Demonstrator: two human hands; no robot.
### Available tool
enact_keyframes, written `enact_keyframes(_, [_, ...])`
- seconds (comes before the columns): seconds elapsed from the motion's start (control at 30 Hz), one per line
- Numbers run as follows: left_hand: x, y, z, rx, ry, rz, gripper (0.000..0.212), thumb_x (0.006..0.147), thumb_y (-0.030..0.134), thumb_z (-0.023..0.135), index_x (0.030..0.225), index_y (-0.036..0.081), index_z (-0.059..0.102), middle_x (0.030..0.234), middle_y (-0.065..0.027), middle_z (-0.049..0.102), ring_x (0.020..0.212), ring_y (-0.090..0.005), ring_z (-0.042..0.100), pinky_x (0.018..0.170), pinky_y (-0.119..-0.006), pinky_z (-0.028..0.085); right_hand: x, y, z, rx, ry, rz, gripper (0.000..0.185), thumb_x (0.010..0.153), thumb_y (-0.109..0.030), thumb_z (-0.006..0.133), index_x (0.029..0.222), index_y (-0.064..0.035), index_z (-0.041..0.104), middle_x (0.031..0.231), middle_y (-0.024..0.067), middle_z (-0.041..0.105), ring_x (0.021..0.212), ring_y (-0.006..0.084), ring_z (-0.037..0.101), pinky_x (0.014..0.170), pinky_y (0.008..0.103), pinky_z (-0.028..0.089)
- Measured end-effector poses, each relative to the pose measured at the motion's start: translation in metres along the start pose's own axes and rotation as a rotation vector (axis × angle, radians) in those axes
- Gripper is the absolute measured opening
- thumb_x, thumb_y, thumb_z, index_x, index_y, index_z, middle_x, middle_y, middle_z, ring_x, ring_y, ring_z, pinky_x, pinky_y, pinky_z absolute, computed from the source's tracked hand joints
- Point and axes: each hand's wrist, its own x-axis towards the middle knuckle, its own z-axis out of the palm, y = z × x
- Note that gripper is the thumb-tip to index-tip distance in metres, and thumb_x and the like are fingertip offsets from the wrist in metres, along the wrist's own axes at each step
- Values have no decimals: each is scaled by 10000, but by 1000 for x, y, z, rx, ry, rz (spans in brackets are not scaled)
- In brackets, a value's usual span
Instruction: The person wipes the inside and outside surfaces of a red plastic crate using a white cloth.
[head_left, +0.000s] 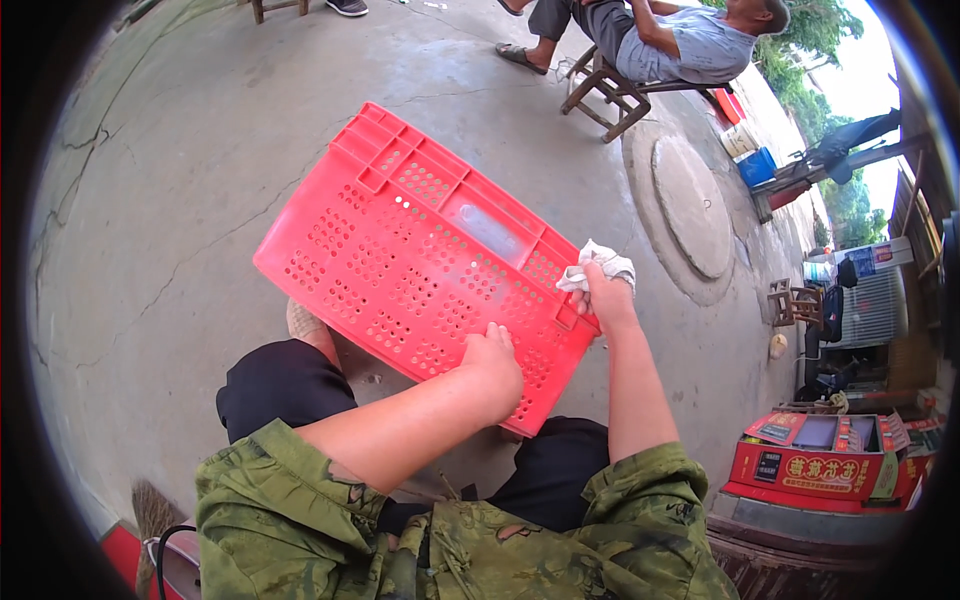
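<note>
A red plastic crate (420, 277) with perforated walls is tilted in front of me, above the concrete floor and between my knees. My right hand (600, 292) has a crumpled white cloth (604, 266) bunched in its fingers, at the right end of the crate's rim. Against the crate's lower perforated face lies my left hand (491, 356), its fingers slightly bent and no object seen in it; its palm side is hidden. A greyish patch, like a worn label, shows on the rim band between the crate's ribs.
A person (675, 41) sits on a wooden chair (611, 94) at the top right. Nearby are a round concrete cover (691, 206), a blue bucket (757, 166) and small wooden stools (795, 302). A red cardboard box (802, 469) stands at the lower right, a straw broom (152, 510) at the lower left.
</note>
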Motion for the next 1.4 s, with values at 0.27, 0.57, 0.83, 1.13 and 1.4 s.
enact_keyframes(0.27, [-4, 1, -6, 7, -16, 1, 687, 896, 309, 695, 1488, 50, 464, 1635, -240, 221, 1496, -404, 273, 1045, -467, 420, 1, 12, 4, -157, 23, -111, 165, 1004, -202, 570, 947, -56, 621, 677, 15, 636, 475, 81, 536, 418, 244, 423])
enact_keyframes(0.57, [0, 2, -4, 9, -22, -17, 742, 887, 345, 714, 1508, 48, 436, 1637, -234, 224, 1497, -400, 268, 1046, -466, 418, -5, 7, 15, -246, -1, -89, 229, 1004, -259, 579, 918, -57, 642, 644, 12, 633, 466, 90, 542, 428, 266, 412])
enact_keyframes(0.83, [-3, 0, -3, 2, -9, 11, 731, 896, 354, 700, 1499, 29, 443, 1634, -242, 227, 1496, -400, 270, 1042, -474, 418, -3, 3, -1, -53, -15, 37, 251, 1004, -285, 562, 899, -74, 649, 640, 12, 633, 447, 93, 540, 412, 246, 392])
enact_keyframes(1.13, [-1, 2, -3, 0, -14, -2, 732, 889, 353, 708, 1503, 50, 447, 1634, -246, 223, 1493, -411, 271, 1037, -475, 418, -6, 10, 17, -452, 44, -185, 200, 1006, -258, 584, 963, -67, 629, 663, 23, 641, 463, 99, 544, 436, 271, 434])
enact_keyframes(1.4, [-7, 0, -7, -1, 6, 7, 621, 901, 292, 671, 1455, 59, 516, 1628, -259, 226, 1492, -406, 284, 1042, -463, 423, -2, 7, 1, -78, -11, 67, 225, 1005, -233, 547, 909, -55, 647, 650, 25, 633, 460, 117, 545, 441, 291, 441])
